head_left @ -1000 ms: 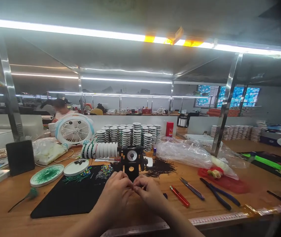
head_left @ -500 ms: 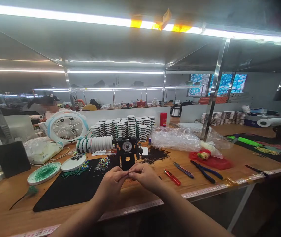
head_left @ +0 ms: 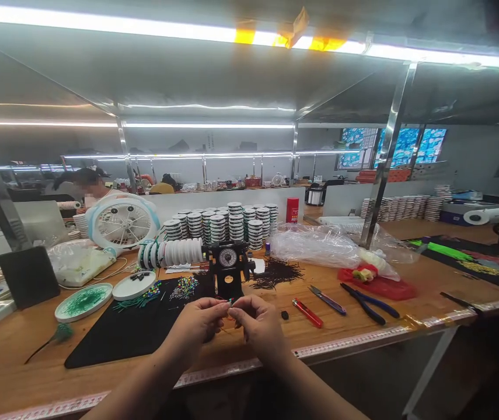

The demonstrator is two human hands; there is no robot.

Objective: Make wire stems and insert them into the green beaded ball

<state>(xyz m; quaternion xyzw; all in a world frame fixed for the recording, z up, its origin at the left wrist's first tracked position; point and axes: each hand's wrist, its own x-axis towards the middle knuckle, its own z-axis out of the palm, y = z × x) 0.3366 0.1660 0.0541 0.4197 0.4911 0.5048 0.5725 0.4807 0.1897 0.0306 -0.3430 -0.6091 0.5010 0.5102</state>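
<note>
Both hands are raised close together over the front of the bench, and the left hand [head_left: 193, 329] and right hand [head_left: 261, 328] meet at the fingertips [head_left: 225, 304]. Between them they pinch a thin wire [head_left: 230, 302] with a tiny bead at its tip, though it is too small to make out clearly. Just behind the hands are a black mat [head_left: 118, 341] and a black dial stand [head_left: 228, 271].

A few beaded stems [head_left: 138, 301] lie finished-looking on the mat, beside loose colored beads [head_left: 183, 287]. A heap of dark stems [head_left: 275, 273] sits right of the stand. Many stacked spools [head_left: 227, 224] stand behind. A green-filled plate [head_left: 83, 301] sits to the left, and red-handled snips [head_left: 307, 313] and pliers [head_left: 363, 303] lie to the right.
</note>
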